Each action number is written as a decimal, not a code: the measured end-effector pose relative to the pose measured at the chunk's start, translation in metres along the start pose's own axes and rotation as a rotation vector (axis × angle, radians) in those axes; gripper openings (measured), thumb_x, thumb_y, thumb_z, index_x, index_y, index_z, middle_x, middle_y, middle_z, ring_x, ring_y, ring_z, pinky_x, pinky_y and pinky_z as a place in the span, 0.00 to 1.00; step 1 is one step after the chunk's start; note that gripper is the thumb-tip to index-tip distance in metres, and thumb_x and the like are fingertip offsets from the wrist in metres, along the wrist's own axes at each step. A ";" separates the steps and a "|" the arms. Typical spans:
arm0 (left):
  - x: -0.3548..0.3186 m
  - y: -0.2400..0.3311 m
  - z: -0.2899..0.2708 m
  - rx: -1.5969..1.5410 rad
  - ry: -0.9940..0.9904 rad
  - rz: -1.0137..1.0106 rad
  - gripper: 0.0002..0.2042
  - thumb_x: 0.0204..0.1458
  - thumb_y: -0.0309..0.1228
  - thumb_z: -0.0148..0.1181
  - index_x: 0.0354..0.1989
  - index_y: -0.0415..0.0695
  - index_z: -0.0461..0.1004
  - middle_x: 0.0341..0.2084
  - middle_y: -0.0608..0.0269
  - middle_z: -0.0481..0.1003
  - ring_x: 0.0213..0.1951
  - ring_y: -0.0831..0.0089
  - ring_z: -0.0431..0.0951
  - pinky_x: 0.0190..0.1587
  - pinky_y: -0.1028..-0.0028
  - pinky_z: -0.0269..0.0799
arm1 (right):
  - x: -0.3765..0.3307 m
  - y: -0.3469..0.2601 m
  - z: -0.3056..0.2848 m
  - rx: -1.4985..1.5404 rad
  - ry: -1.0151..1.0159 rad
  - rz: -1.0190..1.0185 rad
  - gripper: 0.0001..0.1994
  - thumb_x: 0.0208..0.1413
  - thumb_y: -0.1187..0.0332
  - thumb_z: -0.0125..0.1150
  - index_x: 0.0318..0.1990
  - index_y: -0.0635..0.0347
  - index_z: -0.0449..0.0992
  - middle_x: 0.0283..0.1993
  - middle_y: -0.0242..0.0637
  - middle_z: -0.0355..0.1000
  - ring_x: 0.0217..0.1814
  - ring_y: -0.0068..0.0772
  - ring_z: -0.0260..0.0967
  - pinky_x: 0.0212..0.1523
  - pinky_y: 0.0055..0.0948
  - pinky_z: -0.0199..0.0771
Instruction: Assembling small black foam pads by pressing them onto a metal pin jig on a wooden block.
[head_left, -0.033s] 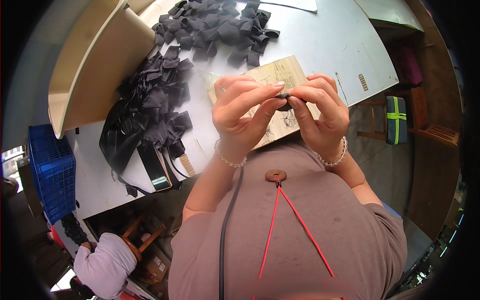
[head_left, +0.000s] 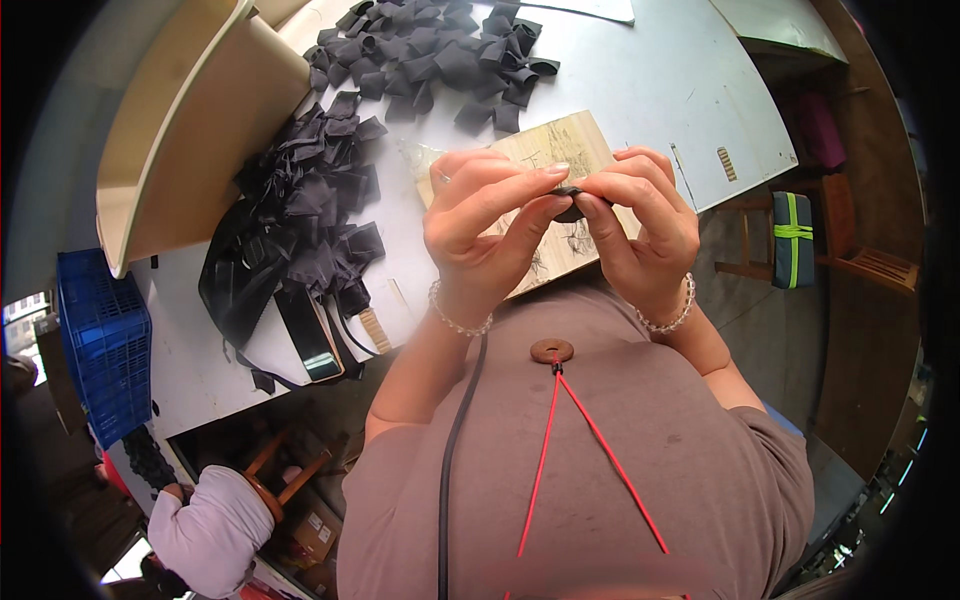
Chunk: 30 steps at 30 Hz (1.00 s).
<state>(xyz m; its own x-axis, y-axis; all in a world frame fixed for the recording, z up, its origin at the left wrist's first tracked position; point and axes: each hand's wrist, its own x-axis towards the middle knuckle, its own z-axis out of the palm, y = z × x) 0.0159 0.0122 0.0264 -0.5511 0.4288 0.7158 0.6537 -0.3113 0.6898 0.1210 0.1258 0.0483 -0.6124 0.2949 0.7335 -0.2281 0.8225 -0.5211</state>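
Observation:
A small piece of black fabric [head_left: 569, 213] is pinched between both hands, above a pale wooden board [head_left: 565, 142] with dark threads on it. My left hand [head_left: 487, 215] grips the fabric's left side with thumb and forefinger. On the right side, my right hand [head_left: 645, 225] pinches it the same way, and the fingertips of both hands nearly meet. Much of the piece is hidden behind the fingers. A loose pile of black fabric pieces [head_left: 325, 190] lies left of my hands, and another heap of black fabric pieces [head_left: 435, 50] is spread farther off.
The white table [head_left: 640, 60] carries the board and piles. A curved beige panel [head_left: 190, 120] rises at the left, near a blue plastic crate [head_left: 105, 340]. A dark phone-like slab [head_left: 308, 335] lies near the table edge. Another person [head_left: 215, 530] sits at lower left; a wooden chair [head_left: 745, 235] stands right.

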 end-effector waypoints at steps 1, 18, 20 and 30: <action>-0.001 0.000 0.000 -0.030 0.009 -0.027 0.08 0.38 0.24 0.69 0.30 0.45 0.79 0.24 0.70 0.75 0.30 0.75 0.70 0.37 0.77 0.62 | 0.001 0.000 0.000 0.007 0.010 -0.002 0.06 0.42 0.77 0.66 0.29 0.60 0.75 0.24 0.31 0.71 0.26 0.30 0.66 0.39 0.30 0.66; 0.002 0.003 0.000 -0.024 -0.060 -0.083 0.07 0.39 0.26 0.69 0.28 0.46 0.79 0.24 0.70 0.75 0.31 0.74 0.69 0.37 0.76 0.62 | -0.003 0.000 -0.005 0.020 -0.008 0.023 0.06 0.43 0.78 0.65 0.30 0.60 0.76 0.24 0.32 0.71 0.25 0.29 0.66 0.39 0.31 0.66; 0.003 0.004 -0.002 0.017 -0.076 -0.064 0.07 0.39 0.26 0.69 0.29 0.46 0.79 0.24 0.70 0.75 0.31 0.74 0.69 0.37 0.76 0.62 | -0.004 0.002 -0.003 0.034 0.002 0.024 0.06 0.43 0.78 0.65 0.30 0.60 0.75 0.23 0.31 0.71 0.25 0.30 0.66 0.39 0.30 0.66; -0.003 0.000 -0.001 -0.149 -0.042 -0.206 0.06 0.41 0.26 0.68 0.28 0.44 0.79 0.24 0.68 0.75 0.30 0.74 0.70 0.36 0.76 0.63 | 0.000 -0.004 0.000 0.140 0.062 0.038 0.09 0.40 0.77 0.68 0.32 0.60 0.77 0.25 0.31 0.71 0.27 0.28 0.65 0.33 0.24 0.65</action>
<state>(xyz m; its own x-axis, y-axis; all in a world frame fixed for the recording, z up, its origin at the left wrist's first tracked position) 0.0172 0.0104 0.0245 -0.6409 0.5298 0.5555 0.4446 -0.3338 0.8312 0.1221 0.1227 0.0501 -0.5753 0.3576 0.7356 -0.3118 0.7356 -0.6014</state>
